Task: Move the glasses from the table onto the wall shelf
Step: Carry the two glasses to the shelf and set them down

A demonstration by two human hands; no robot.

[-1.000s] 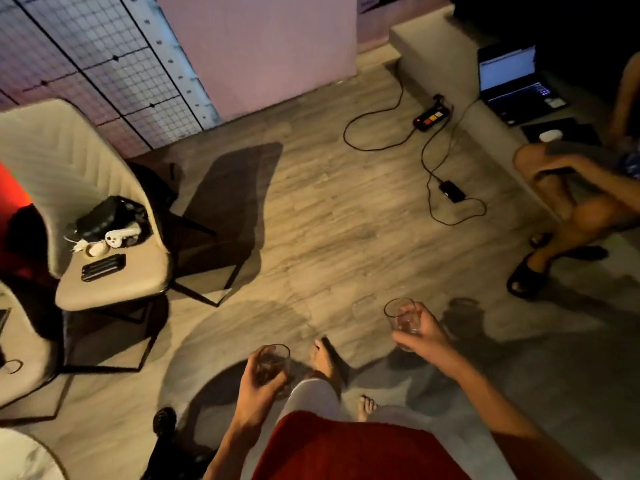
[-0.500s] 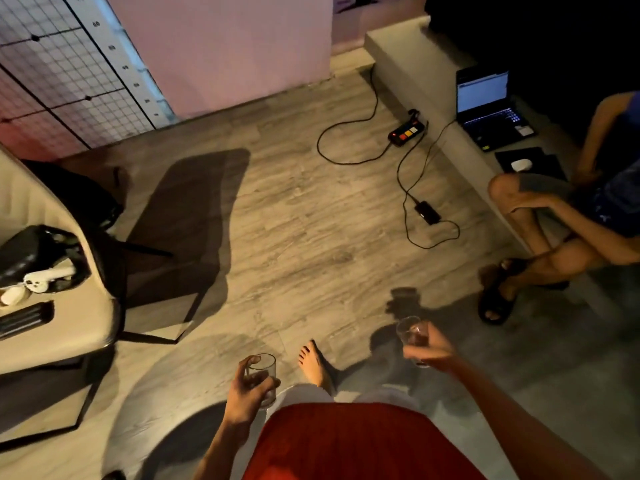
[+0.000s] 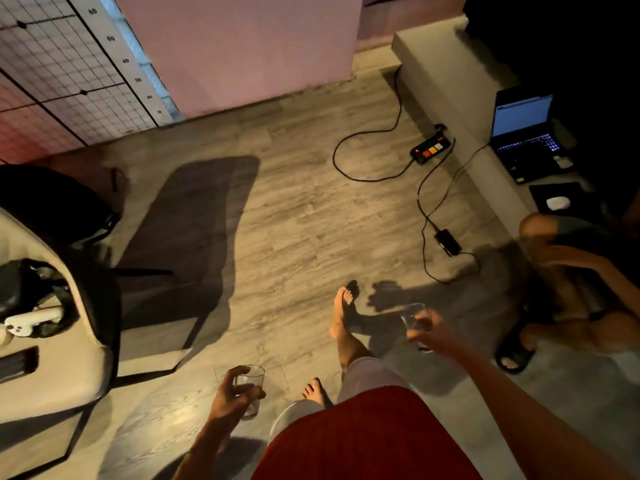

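I carry two clear drinking glasses above a wooden floor. My left hand [image 3: 230, 398] is wrapped around one glass [image 3: 252, 388] at the bottom centre-left, held upright. My right hand [image 3: 433, 332] grips the other glass [image 3: 414, 318] at the right, slightly tilted. My bare feet and red shirt show below them. Neither the table nor the wall shelf is in view.
A beige chair [image 3: 52, 368] holding a black bag and a white controller stands at the left. A power strip [image 3: 431, 150], cables and a charger brick [image 3: 447, 242] lie on the floor ahead right. A laptop [image 3: 526, 140] sits on a raised ledge. A seated person's legs [image 3: 571, 306] are at the right.
The view has shifted right and forward as I walk; the chair slid toward the left edge. My right foot has stepped ahead. Both hands keep their glasses.
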